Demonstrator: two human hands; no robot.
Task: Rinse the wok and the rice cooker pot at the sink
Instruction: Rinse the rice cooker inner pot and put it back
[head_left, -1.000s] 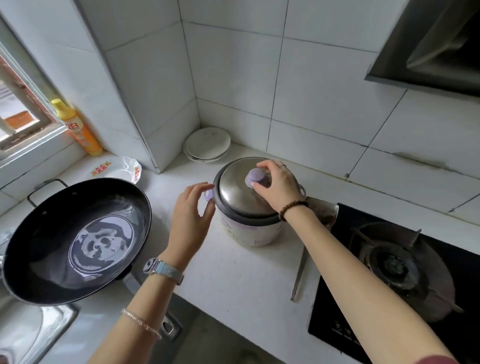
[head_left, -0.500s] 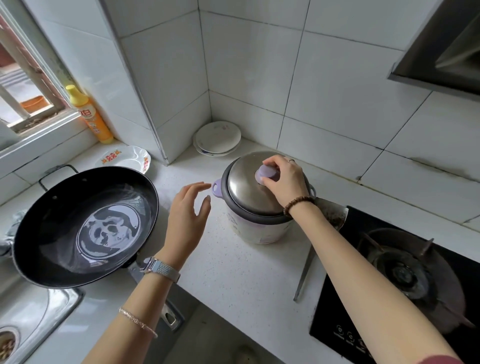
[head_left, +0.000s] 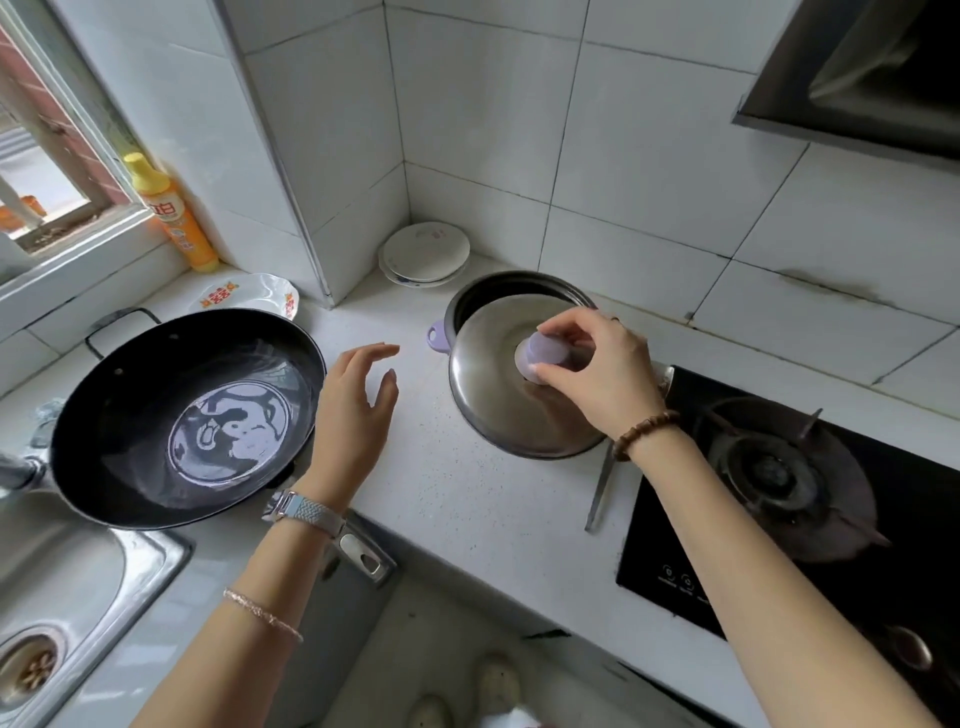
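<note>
A black wok (head_left: 187, 415) with a little water in its bottom rests on the counter at the left, overhanging the steel sink (head_left: 67, 587). The rice cooker (head_left: 498, 293) stands on the white counter near the corner. Its steel lid (head_left: 493, 395) is lifted and tilted toward me, and my right hand (head_left: 597, 371) pinches the lid's purple knob (head_left: 543, 351). The back rim of the pot shows behind the lid; its inside is hidden. My left hand (head_left: 353, 415) hovers open between wok and cooker, touching neither.
A gas hob (head_left: 789, 483) lies at the right with a knife (head_left: 602, 483) beside it. Stacked plates (head_left: 423, 252) lean in the corner. A patterned dish (head_left: 249, 296) and a yellow detergent bottle (head_left: 174, 215) stand by the window. A range hood (head_left: 857, 73) hangs above.
My right hand has lifted the lid off the rice cooker and tipped it toward me, showing the pot's back rim. My left hand stayed open and drew back a little from the cooker.
</note>
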